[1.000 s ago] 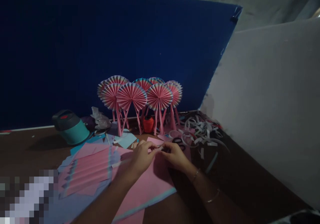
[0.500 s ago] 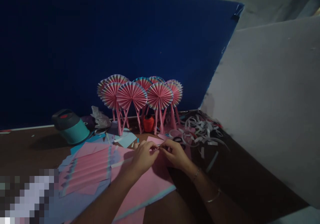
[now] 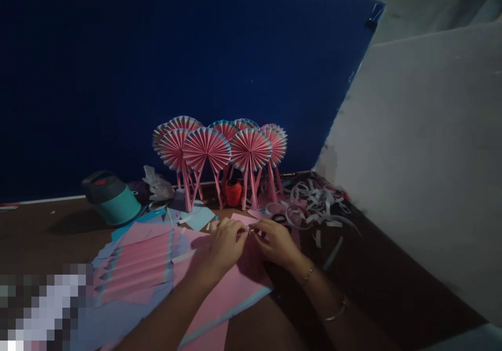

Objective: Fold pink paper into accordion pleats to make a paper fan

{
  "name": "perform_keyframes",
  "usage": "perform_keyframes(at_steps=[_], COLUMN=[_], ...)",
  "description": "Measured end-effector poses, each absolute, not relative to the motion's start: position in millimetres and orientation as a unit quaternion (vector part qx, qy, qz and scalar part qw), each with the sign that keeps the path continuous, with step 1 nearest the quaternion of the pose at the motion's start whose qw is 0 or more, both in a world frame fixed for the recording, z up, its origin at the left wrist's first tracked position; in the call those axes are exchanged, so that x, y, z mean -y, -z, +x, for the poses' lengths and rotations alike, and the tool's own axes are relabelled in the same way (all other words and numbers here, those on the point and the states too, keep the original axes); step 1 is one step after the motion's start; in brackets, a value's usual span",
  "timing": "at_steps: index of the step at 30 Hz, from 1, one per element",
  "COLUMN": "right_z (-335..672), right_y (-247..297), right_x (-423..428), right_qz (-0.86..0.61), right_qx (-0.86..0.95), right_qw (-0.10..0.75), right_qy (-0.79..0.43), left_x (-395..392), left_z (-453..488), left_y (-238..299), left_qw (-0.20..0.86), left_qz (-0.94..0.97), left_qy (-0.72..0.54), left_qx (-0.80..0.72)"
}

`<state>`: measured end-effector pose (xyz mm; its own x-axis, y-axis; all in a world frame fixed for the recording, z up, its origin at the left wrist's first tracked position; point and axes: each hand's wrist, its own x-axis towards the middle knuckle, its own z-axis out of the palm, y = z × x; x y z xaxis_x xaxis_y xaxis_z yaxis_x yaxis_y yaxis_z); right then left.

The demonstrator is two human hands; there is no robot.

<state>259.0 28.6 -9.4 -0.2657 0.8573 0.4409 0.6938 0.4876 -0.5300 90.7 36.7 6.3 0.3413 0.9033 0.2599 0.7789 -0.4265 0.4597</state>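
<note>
Pink and thin, the paper sheet [image 3: 235, 288] is pinched at its far edge by the left hand [image 3: 225, 244] and right hand [image 3: 277, 242], fingertips closed narrowly on a small fold; the rest is spread flat on the table [image 3: 58, 230]; it is judged light, limp and easily creased, best gripped along the fold line; a pleated sheet [image 3: 137, 267] lies just left; paper fans [image 3: 219, 149] stand beyond.

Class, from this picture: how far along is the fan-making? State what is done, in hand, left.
Done: paper fans stand against the blue board. In hand: left hand and right hand pinch the far edge of the pink sheet. Left, likely: pleating that sheet; the pleated sheet beside it lies unassembled.
</note>
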Motion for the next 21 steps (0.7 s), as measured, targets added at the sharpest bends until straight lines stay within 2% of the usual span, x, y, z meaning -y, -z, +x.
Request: perform_keyframes(at_steps=[21], right_z=[256.9], right_y=[10.2], right_x=[-28.8], right_qz=[-0.470], right_qx=[0.806], right_qw=[0.348], right_qy=[-0.087], left_x=[-34.3], left_z=[93.0], left_y=[-4.4], left_qw=[0.093], left_qz=[0.830], left_qy=[-0.228], left_qx=[-0.501])
